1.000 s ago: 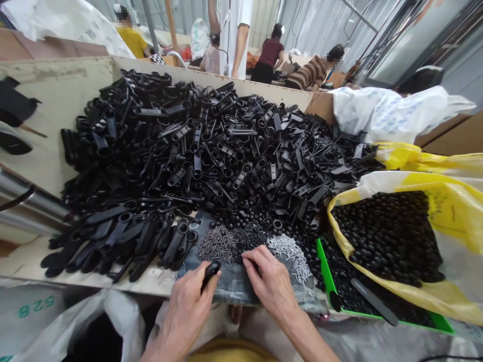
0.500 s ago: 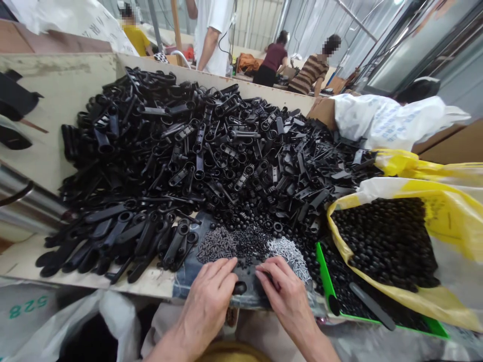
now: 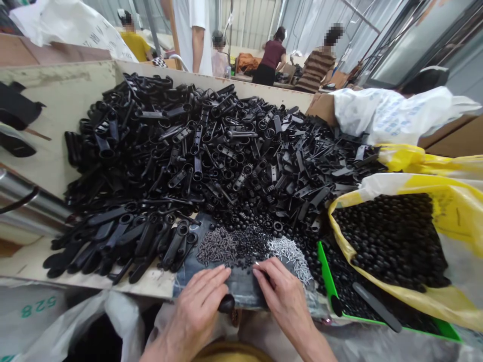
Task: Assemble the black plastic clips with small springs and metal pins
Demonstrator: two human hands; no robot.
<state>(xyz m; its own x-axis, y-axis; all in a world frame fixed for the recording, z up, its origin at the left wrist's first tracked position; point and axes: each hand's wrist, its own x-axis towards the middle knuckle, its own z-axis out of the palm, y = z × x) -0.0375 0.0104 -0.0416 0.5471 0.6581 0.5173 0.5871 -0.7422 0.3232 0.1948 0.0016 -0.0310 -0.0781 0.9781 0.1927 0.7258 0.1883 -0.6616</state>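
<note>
My left hand [image 3: 202,304] is closed over a black plastic part whose rounded end [image 3: 227,303] pokes out below the fingers; the palm hides the rest. Thumb and fingers of my right hand [image 3: 281,286] are pinched together, with a tiny bright glint at the tips that is too small to name. Between and beyond the hands lies a worn dark cloth [image 3: 241,289]. On it sit small piles of grey-brown pieces [image 3: 217,246], little black pieces [image 3: 251,244] and silvery metal pins [image 3: 290,254], the pins closest to my right hand.
A large heap of black plastic parts [image 3: 188,141] fills the bin. Long black handles [image 3: 124,236] lie in a row at left. On the right are a yellow-white bag of black balls [image 3: 392,236] and a green tray [image 3: 327,274]. Several people stand in the background.
My left hand has moved slightly left and down with the black plastic part. The right hand stays pinched and has shifted a little. In the background, the person in white has moved left.
</note>
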